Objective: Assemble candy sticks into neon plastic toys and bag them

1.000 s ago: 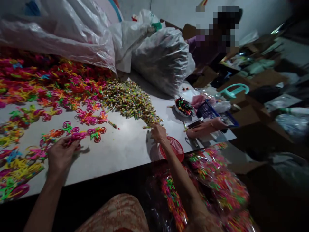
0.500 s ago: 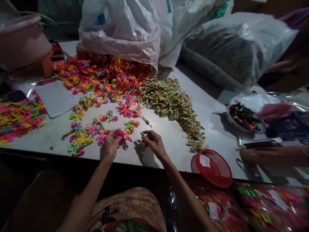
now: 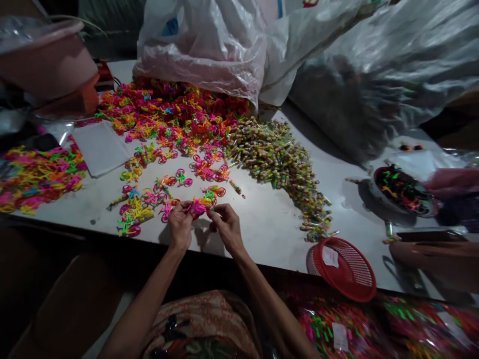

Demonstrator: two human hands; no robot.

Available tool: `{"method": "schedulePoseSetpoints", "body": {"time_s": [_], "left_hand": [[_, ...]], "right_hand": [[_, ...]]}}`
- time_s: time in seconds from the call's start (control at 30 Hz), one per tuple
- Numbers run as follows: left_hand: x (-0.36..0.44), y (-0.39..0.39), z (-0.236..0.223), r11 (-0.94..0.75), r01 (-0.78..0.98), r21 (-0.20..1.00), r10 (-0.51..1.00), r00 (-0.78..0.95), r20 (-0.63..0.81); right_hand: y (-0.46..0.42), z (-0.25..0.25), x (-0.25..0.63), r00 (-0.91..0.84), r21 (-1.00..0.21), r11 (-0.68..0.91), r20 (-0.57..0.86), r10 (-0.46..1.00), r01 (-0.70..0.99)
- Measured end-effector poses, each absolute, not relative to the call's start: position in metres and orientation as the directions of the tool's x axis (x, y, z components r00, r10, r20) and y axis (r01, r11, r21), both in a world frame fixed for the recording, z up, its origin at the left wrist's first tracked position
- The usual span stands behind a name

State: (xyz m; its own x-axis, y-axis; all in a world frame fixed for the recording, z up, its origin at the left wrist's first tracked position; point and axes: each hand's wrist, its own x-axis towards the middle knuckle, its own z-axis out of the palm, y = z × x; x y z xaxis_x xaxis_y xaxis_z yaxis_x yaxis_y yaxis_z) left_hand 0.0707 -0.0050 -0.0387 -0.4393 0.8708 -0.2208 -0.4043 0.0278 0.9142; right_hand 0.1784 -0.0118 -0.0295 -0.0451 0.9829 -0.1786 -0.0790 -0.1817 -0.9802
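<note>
Lower centre of frame: left hand (image 3: 180, 225) and right hand (image 3: 225, 227) meet above white bench (image 3: 269, 224), fingers of both pinched narrow on small pink-and-yellow plastic toy bicycle (image 3: 198, 205), likely steadying it for close fingerwork. Loose neon plastic bicycles (image 3: 149, 199) spread just beyond, within reach. Heap of small multicoloured wrapped rolls (image 3: 277, 159) centre right. Round red plastic basket (image 3: 342, 269) at bench edge, lower right. Translucent plastic sacks (image 3: 209, 45) across top.

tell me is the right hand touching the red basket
Apart. The head view shows the right hand at a small toy bike, with bare table between it and the red basket.
</note>
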Motion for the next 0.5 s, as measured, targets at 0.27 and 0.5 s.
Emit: {"method": "schedulePoseSetpoints", "body": {"time_s": [0.27, 0.5], "left_hand": [[0.058, -0.016, -0.036, 0.088, -0.394, 0.915, 0.894, -0.374, -0.247], [0.063, -0.017, -0.039, 0.045, -0.051, 0.998, 0.864, -0.5, -0.065]], "right_hand": [[-0.011, -0.014, 0.191, -0.054, -0.968, -0.233, -0.229, 0.972, -0.098], [-0.007, -0.015, 0.192, -0.114, -0.884, -0.399, -0.382, 0.917, -0.243]]}}
